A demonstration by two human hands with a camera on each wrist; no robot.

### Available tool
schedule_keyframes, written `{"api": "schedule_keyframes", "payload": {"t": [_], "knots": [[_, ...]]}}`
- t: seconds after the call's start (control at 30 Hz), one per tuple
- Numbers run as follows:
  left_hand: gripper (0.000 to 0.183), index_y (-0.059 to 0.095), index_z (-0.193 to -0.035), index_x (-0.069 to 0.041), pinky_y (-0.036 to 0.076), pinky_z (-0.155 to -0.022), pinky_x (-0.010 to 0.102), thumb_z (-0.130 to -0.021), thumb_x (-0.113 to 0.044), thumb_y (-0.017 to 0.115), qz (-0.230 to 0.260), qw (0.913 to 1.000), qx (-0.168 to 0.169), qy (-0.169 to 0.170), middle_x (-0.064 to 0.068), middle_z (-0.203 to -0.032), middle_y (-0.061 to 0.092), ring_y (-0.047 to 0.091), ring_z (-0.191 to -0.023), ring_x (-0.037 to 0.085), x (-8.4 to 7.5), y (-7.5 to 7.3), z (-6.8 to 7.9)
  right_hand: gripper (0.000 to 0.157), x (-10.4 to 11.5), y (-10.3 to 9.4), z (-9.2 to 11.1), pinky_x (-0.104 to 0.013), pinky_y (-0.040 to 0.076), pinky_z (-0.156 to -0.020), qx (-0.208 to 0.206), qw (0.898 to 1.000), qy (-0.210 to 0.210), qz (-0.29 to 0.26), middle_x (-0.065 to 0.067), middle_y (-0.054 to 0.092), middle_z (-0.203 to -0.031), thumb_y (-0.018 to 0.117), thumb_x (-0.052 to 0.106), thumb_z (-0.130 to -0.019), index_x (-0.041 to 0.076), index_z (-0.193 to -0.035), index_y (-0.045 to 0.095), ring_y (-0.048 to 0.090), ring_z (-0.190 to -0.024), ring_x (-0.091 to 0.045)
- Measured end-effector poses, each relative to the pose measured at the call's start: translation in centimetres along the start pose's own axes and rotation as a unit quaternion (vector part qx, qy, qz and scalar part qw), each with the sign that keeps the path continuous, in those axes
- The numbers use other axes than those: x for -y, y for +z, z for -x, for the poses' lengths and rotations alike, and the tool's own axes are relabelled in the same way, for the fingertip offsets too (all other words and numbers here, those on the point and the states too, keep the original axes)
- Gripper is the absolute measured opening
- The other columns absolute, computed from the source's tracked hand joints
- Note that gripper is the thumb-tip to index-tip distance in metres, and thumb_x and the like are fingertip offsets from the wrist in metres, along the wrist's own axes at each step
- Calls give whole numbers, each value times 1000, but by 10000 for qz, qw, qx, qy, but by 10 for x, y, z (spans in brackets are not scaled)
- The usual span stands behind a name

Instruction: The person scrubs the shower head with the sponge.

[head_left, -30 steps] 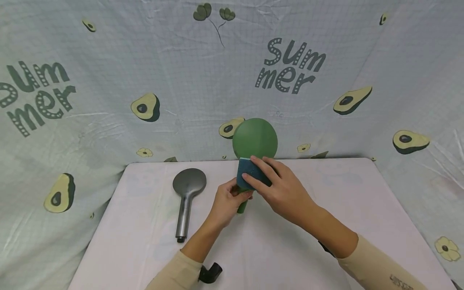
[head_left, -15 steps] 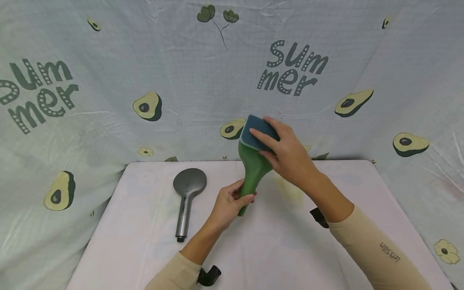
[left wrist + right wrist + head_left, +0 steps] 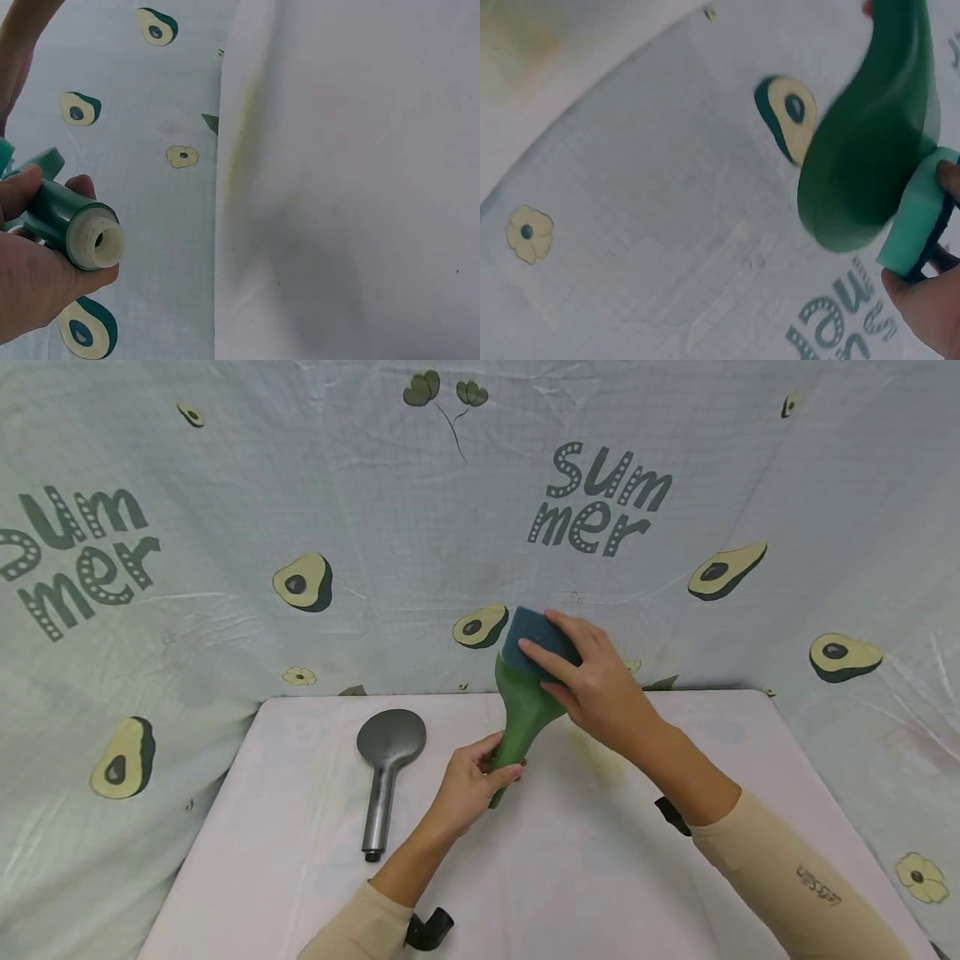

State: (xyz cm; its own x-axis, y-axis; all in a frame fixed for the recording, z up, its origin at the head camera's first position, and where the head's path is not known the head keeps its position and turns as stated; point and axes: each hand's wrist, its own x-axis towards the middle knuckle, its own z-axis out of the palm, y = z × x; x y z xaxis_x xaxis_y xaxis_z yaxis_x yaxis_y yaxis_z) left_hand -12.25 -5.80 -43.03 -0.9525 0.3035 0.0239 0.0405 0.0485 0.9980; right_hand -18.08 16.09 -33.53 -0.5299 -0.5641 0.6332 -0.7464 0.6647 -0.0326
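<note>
My left hand (image 3: 468, 781) grips a green shower head (image 3: 521, 706) by its handle, which slants up and to the right above the table. The white threaded end of the handle (image 3: 94, 238) pokes out past the fingers in the left wrist view. A sponge with a dark blue side (image 3: 527, 627) is pinched in my right hand (image 3: 600, 689). Its teal foam side (image 3: 915, 214) lies against the broad head of the green shower head in the right wrist view. The sponge and fingers hide part of that head in the head view.
A grey shower head (image 3: 384, 785) lies on the white-covered table (image 3: 300, 877), left of my hands. Behind the table's far edge hangs a cloth (image 3: 405, 510) printed with avocados and lettering. Black camera gear (image 3: 430, 929) sits at the left wrist.
The right hand has moved the sponge from the shower head's neck up to its broad head, then slightly down again. The green shower head has turned; its round face no longer shows.
</note>
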Motion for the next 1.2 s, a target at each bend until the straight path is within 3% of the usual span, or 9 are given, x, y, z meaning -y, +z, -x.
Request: {"api": "schedule_keyframes", "payload": {"t": [0.2,0.33,0.5,0.6,0.73,1.0,1.1,1.2], "knots": [[44,57,-142,4,60,-88,32,-99,0,66,283,9994,-174,44,27,-118,70,73,-98,25,-4,-5,-3,59,36,20,24,-54,50,-109,275,9951,-700,643,-23,44,-156,82,16,-89,21,-144,62,49,-136,-44],[34,62,-133,7,60,-87,34,-100,-1,65,441,9988,-181,135,28,-114,69,72,-93,25,-5,-7,-5,62,49,24,35,-54,52,-106,459,9932,-684,817,-23,43,-157,83,16,-87,20,-145,61,49,-135,-43],[41,57,-141,3,59,-90,32,-100,-1,64,498,9986,-70,158,30,-119,68,71,-99,31,-4,-8,-3,62,44,17,31,-53,50,-109,449,9943,-602,763,-22,42,-158,81,14,-89,21,-146,60,47,-139,-42],[48,52,-148,-1,58,-91,31,-101,-2,63,572,9982,9,161,31,-121,68,70,-99,27,-4,-9,-3,63,31,9,20,-57,46,-113,325,9977,-356,485,-22,40,-159,80,12,-91,23,-149,57,45,-141,-44],[50,50,-150,-2,58,-92,31,-102,-3,62,637,9977,199,150,31,-121,68,69,-96,21,-3,-9,-2,63,9,-2,7,-63,42,-114,193,9994,283,21,-20,38,-161,76,11,-94,23,-151,53,40,-144,-46],[47,51,-149,-3,58,-91,29,-103,-2,59,657,9971,338,182,27,-119,68,69,-94,22,-1,-9,4,60,-25,-16,-13,-64,38,-115,159,9891,1366,-532,-21,32,-165,67,12,-101,20,-157,46,34,-149,-46],[46,50,-149,-2,58,-90,28,-104,-3,58,572,9972,390,298,27,-119,68,69,-94,20,-2,-9,4,61,-25,-16,-13,-66,38,-115,65,9871,1496,-559,-22,32,-164,68,11,-101,19,-157,46,35,-148,-48],[44,49,-149,-2,58,-89,26,-105,-5,57,522,9974,329,373,29,-120,67,69,-92,17,-4,-9,3,62,-16,-9,-8,-67,40,-112,0,9920,1214,-358,-25,34,-161,71,12,-98,18,-155,47,39,-143,-51]]}}
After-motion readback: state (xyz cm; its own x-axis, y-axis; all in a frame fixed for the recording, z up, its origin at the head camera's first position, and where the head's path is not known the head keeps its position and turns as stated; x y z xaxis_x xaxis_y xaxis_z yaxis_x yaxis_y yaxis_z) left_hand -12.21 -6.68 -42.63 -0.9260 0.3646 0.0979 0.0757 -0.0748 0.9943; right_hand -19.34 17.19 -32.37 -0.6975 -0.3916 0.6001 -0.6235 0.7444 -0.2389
